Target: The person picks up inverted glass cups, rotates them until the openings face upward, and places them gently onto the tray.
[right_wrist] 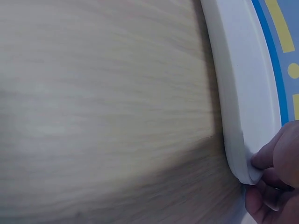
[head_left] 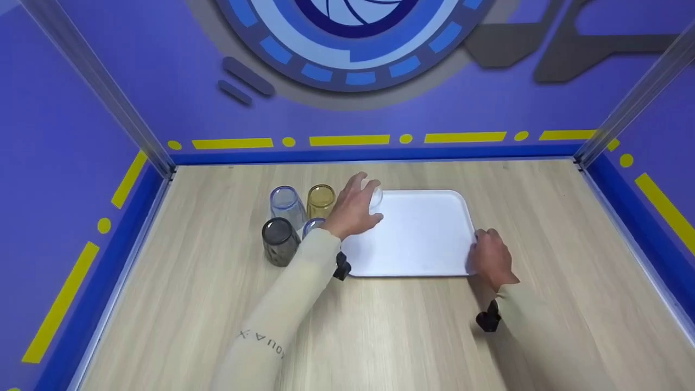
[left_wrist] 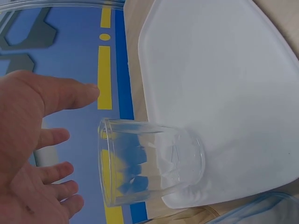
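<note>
A clear glass point(left_wrist: 180, 156) stands at the far left corner of the white tray point(head_left: 415, 233). My left hand point(head_left: 353, 209) hovers by this glass with fingers spread. A gap shows between the fingers and the glass in the left wrist view. My right hand point(head_left: 493, 259) pinches the tray's right edge, thumb on top of the rim and fingers beneath, as the right wrist view shows. Left of the tray stand a blue-tinted glass point(head_left: 286, 206), an amber glass point(head_left: 320, 198) and a dark grey glass point(head_left: 279, 243). Another blue-rimmed glass point(head_left: 313, 224) is partly hidden by my left arm.
Everything rests on a light wood table point(head_left: 380, 331). Purple-blue panels with yellow markings enclose its back point(head_left: 347, 122) and both sides. Metal corner posts point(head_left: 103, 87) join the panels.
</note>
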Tool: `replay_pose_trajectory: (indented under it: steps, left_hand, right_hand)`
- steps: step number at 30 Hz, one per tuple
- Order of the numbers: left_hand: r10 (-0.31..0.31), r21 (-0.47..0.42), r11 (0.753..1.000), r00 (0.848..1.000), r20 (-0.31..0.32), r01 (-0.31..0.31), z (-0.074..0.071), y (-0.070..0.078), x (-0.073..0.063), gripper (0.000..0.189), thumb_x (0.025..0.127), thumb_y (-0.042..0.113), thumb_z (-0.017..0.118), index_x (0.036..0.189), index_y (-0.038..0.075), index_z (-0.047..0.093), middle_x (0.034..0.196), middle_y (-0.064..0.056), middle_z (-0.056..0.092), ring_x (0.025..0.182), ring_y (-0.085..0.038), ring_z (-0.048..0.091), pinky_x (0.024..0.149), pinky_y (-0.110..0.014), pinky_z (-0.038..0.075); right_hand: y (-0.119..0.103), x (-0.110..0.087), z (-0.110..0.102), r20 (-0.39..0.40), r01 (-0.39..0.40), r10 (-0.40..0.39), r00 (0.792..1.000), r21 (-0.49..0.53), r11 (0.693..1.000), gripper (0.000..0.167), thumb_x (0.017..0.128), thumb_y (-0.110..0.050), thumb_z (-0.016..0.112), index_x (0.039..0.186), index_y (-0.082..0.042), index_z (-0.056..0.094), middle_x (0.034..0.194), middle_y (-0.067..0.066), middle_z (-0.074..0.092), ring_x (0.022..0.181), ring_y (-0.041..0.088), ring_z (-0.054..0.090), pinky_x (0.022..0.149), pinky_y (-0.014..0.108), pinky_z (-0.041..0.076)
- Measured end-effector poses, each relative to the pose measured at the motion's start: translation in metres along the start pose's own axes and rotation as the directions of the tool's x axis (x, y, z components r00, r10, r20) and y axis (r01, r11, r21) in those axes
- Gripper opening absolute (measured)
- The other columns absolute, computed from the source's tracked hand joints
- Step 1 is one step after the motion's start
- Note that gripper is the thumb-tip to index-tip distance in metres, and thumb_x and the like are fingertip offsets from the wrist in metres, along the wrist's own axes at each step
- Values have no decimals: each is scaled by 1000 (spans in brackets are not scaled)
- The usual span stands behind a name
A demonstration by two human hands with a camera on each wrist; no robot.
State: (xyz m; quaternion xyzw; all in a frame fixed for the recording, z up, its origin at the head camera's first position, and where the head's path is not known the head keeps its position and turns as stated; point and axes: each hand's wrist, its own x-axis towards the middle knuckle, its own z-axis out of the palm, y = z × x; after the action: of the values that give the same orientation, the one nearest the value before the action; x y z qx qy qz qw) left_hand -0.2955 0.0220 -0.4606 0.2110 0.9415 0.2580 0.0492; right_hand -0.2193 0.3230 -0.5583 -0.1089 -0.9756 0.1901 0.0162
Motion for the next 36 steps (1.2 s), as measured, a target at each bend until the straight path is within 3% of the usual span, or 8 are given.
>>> replay_pose_trajectory:
  steps: [21, 36]
  left_hand:
    - [81, 30, 996, 996, -27, -80, -10, 0, -7, 66, 84, 27, 74, 142, 15, 44, 154, -13, 28, 140, -28, 35, 112, -44, 38]
    - [72, 25, 997, 997, 5, -72, -18, -1, -16, 70, 85, 26, 72, 146, 15, 38, 156, -12, 27, 144, -26, 30, 116, -44, 32]
  right_hand:
    - [1, 3, -1, 19, 9, -9, 1000, -16, 1000, 26, 92, -1, 52, 114, 13, 58, 93, 24, 53, 82, 35, 57, 72, 51, 48]
    - [0, 3, 0, 40, -21, 23, 999, -34, 999, 29, 94, -2, 50, 118, 13, 56, 97, 23, 52, 84, 33, 57, 75, 49, 49]
